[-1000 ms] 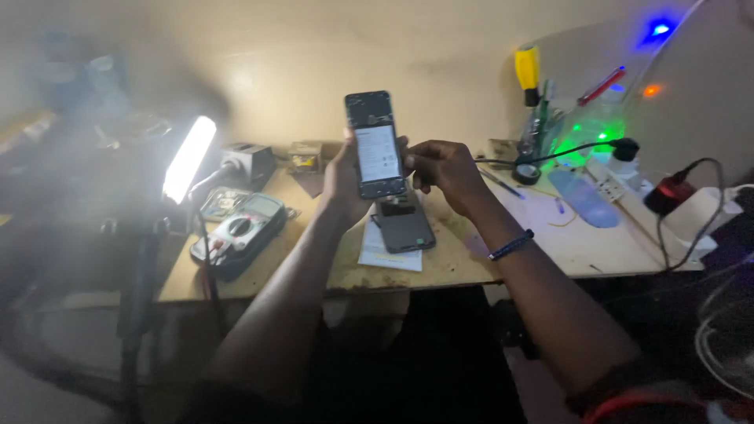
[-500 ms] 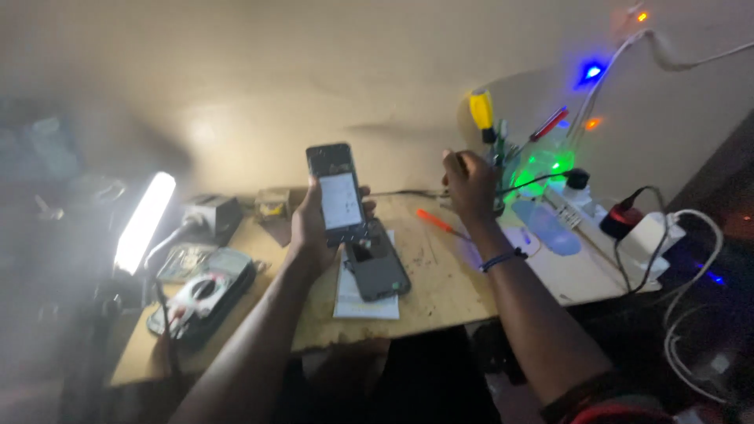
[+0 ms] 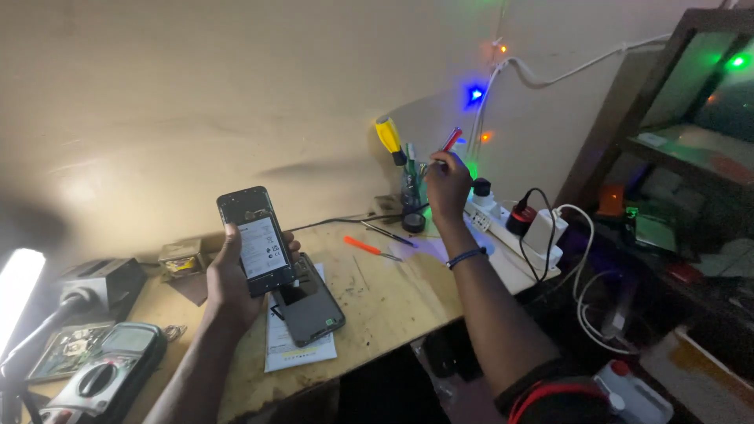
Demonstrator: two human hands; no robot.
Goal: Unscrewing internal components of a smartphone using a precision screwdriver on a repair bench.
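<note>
so nearest the front edge of the desk (image 3: pixel 393 302) there's a grey multimeter (image 3: pixel 106 377) at the left corner, with a lit lamp bar (image 3: pixel 17 286) just past it. a bit further in, a dark phone (image 3: pixel 308 302) lies flat on a white paper sheet (image 3: pixel 294 345). the left hand (image 3: pixel 232 279) is above that, fingers wrapped round a second opened phone (image 3: pixel 258 239), held upright with its back cover off.

what's changed: a second ago both hands were on that upright phone, now the right hand (image 3: pixel 446 184) has gone off to the back right corner and is up at the tool jar (image 3: pixel 412 192), fingers pinched shut on a red-handled tool (image 3: pixel 451 140) among the yellow screwdriver (image 3: pixel 389 137) and others. looks like tool picking, with the phone just parked in the left. an orange tool (image 3: pixel 369 249) lies loose mid-desk, and a white power strip (image 3: pixel 510 228) runs along the right edge.
</note>
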